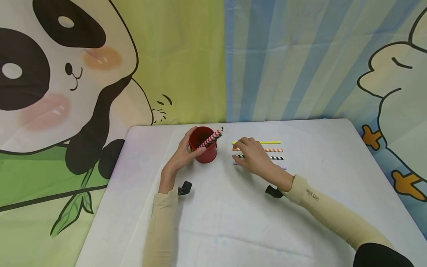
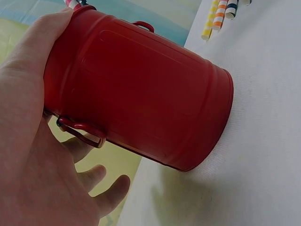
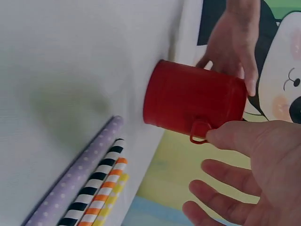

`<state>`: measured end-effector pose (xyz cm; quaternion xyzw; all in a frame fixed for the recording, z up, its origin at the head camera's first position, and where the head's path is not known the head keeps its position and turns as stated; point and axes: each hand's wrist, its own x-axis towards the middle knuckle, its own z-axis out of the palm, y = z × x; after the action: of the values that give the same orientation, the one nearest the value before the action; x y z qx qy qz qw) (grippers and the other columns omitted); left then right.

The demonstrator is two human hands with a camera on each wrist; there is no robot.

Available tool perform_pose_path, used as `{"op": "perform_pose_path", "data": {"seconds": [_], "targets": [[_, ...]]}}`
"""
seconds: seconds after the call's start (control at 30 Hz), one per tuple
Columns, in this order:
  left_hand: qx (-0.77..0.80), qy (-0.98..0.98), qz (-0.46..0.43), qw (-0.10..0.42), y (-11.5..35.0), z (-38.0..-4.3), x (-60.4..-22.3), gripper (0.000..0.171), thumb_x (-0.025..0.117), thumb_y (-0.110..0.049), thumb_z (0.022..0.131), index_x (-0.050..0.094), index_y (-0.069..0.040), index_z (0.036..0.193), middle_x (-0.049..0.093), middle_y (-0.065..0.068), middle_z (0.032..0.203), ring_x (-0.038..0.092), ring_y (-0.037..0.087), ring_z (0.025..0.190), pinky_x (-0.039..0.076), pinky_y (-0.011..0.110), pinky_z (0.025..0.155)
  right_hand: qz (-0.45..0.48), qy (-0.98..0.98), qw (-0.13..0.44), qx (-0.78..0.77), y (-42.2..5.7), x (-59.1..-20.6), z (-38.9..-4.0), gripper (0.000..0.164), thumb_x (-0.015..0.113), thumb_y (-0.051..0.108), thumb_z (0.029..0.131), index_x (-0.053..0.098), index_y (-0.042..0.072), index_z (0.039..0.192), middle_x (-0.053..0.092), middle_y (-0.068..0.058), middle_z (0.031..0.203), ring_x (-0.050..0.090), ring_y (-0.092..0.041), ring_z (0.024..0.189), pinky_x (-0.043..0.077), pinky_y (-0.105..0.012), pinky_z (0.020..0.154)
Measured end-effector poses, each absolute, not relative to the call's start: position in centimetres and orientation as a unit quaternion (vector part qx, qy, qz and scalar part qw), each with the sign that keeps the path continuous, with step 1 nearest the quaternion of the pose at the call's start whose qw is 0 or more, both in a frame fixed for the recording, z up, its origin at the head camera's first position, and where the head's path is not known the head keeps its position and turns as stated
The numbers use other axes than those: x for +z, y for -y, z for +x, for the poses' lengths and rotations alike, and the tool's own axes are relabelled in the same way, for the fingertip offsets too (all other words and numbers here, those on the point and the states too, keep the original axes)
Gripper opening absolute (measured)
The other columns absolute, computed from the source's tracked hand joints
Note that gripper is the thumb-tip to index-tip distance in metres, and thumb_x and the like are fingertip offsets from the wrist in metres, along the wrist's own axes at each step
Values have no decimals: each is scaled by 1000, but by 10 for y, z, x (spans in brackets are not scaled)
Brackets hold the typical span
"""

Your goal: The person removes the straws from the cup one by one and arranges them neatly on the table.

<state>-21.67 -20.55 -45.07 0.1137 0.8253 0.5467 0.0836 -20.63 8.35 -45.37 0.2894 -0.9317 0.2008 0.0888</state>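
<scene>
Only the head view shows inside the bucket [image 1: 207, 154].

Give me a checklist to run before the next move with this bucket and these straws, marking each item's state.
1. Left hand holding the red bucket: ok.
2. Right hand empty: ok.
3. Room in the bucket's mouth beside the red-and-white straws: ok.
4. All straws in the bucket: not ok; yellow, orange, black-striped and purple ones lie on the table.
5. Number of straws inside: cannot tell; they overlap.
</scene>
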Motion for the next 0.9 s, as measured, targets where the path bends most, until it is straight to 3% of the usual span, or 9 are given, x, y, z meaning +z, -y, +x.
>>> {"op": "perform_pose_path", "data": {"seconds": [0.33,0.53,0.7,0.9], "targets": [[548,-824,115,81,207,-220,-457,87,71,-25,92,19,-17,161,35,12,158,27,31,148,24,61,120,235,878,58,412,-73,-433,-217,34,70,33,95,65,12,121,64,-5,124,58,-25,120,48,-45,104],[551,-824,112,70,213,-233,-482,89,72,-29,91,17,-30,161,34,7,159,25,29,149,22,62,121,216,849,90,474,-59,-425,-222,40,70,34,94,62,13,127,62,-5,128,55,-23,122,45,-48,106],[553,-823,115,64,214,-234,-489,87,73,-33,91,19,-37,159,36,0,157,28,24,148,25,60,120,218,852,75,469,-47,-422,-230,48,71,37,93,58,11,131,60,-5,131,54,-23,123,44,-48,106],[543,-831,110,59,213,-233,-490,85,73,-43,89,21,-41,157,37,-4,156,28,21,148,23,62,120,227,856,57,461,-39,-424,-238,39,70,32,94,61,11,126,61,-5,125,56,-26,121,44,-46,106]]}}
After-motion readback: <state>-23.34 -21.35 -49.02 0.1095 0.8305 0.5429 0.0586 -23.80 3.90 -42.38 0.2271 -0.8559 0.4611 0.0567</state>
